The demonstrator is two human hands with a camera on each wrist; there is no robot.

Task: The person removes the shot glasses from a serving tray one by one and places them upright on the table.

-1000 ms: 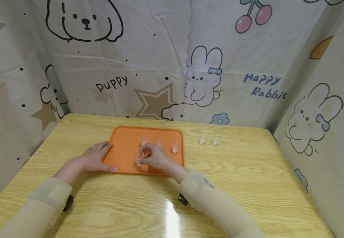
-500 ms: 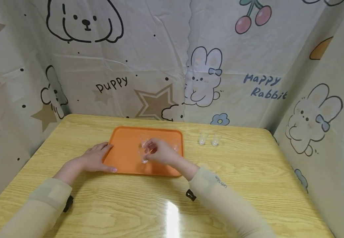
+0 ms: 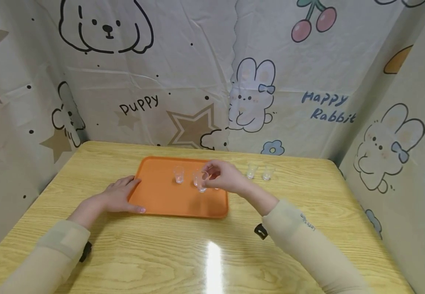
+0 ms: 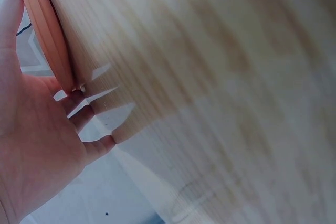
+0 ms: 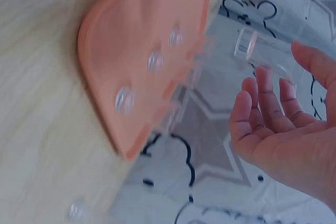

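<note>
My right hand [image 3: 222, 176] pinches a small clear shot glass [image 5: 257, 48] between thumb and fingers, above the right part of an orange tray [image 3: 161, 200]. Under and behind that hand, several similar things share the tray: one shot glass [image 3: 179, 175] at the back middle, another [image 5: 155, 61] to its right, and a third [image 5: 124, 99] near the right rim, mostly covered by my hand in the head view. My left hand [image 3: 118, 194] rests at the tray's left edge with fingers spread, the thumb along the front left corner.
Two more clear shot glasses, one [image 3: 251, 171] beside the other [image 3: 267, 173], stand on the wooden table [image 3: 308, 212] right of the tray. A printed cloth [image 3: 197, 73] hangs behind the table and along both sides.
My right hand has moved right and back over the tray, carrying the shot glass, and the back-middle glass is uncovered again. The left hand stays put.
</note>
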